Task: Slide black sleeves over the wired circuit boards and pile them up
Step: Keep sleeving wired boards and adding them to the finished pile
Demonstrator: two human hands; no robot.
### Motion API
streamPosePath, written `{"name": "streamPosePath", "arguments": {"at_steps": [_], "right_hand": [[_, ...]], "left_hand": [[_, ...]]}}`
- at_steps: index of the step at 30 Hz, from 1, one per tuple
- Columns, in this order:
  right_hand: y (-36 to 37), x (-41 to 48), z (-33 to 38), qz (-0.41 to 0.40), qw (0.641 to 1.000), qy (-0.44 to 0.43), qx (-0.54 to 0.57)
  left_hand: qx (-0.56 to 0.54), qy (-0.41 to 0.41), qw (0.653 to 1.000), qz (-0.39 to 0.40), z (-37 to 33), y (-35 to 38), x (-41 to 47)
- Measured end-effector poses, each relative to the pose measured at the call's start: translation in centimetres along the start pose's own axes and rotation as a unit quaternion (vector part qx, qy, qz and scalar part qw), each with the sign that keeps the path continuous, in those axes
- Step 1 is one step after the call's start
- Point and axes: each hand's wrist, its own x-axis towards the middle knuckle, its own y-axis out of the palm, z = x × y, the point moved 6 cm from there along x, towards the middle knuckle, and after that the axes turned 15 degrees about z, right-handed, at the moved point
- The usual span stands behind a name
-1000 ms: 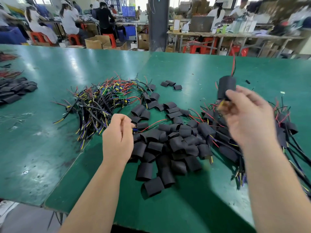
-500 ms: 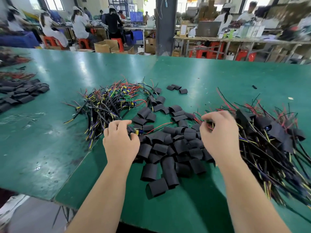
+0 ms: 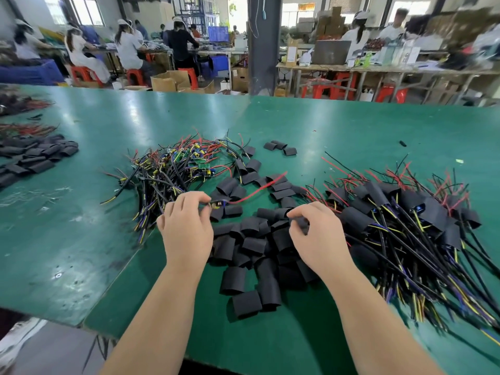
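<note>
On the green table (image 3: 338,136) a heap of loose black sleeves (image 3: 251,244) lies in front of me. A tangle of bare wired circuit boards (image 3: 178,169) sits to its left. To the right spreads the pile of sleeved boards (image 3: 405,220) with wires fanning out. My left hand (image 3: 186,228) pinches a wired circuit board (image 3: 217,204) whose red wire (image 3: 257,189) trails up and right. Over the sleeve heap, my right hand (image 3: 319,236) pinches one black sleeve (image 3: 301,223) between thumb and fingers.
Another heap of black sleeves (image 3: 35,158) and red wires lies at the far left of the table. Three loose sleeves (image 3: 280,147) sit further back. The table's near edge runs just below my forearms. Workers sit at benches behind the table.
My right hand dropped the sleeved board on the right pile, then moved left onto the sleeve heap and took a sleeve. My left hand picked a wired board from the tangle.
</note>
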Motion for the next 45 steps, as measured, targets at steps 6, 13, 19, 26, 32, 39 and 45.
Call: {"name": "streamPosePath", "arguments": {"at_steps": [6, 13, 19, 26, 32, 39, 45], "right_hand": [[0.5, 0.1, 0.7, 0.011, 0.975, -0.025, 0.220], [2.6, 0.3, 2.1, 0.123, 0.884, -0.090, 0.442], [2.6, 0.4, 2.5, 0.122, 0.913, -0.104, 0.375], [2.6, 0.8, 1.9, 0.065, 0.909, -0.057, 0.407], [2.6, 1.0, 1.0, 0.040, 0.818, 0.007, 0.574], [2.6, 0.8, 2.4, 0.096, 0.798, -0.051, 0.592], [2.7, 0.7, 2.9, 0.126, 0.819, -0.078, 0.554]], "left_hand": [[-0.026, 0.198, 0.977, -0.068, -3.6, -1.0, -1.6], [-0.010, 0.258, 0.966, -0.027, -5.1, -0.1, -1.9], [-0.069, 0.252, 0.959, 0.110, -5.0, 1.6, -1.9], [-0.104, 0.271, 0.946, 0.142, -5.4, 1.8, -2.3], [-0.066, 0.314, 0.940, 0.112, -6.9, 1.4, -2.7], [-0.081, 0.321, 0.944, 0.000, -6.8, -0.1, -2.9], [-0.036, 0.310, 0.948, -0.057, -6.1, -0.8, -2.5]]}}
